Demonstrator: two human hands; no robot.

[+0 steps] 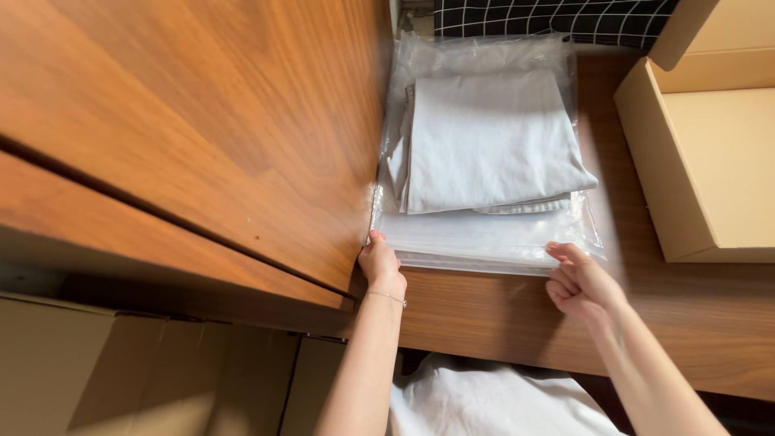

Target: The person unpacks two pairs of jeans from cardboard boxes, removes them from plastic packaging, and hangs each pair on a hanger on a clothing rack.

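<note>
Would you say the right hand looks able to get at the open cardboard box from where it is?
Probably yes: the right hand rests at the clear bag's near edge, and only bare wooden desk lies between it and the cardboard box.

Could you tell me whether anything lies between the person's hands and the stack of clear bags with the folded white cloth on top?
Nothing visible does. The left hand and the right hand both already touch the near edge of the stack of clear bags. The wooden panel stands at its left side and the cardboard box lies apart on the right.
</note>
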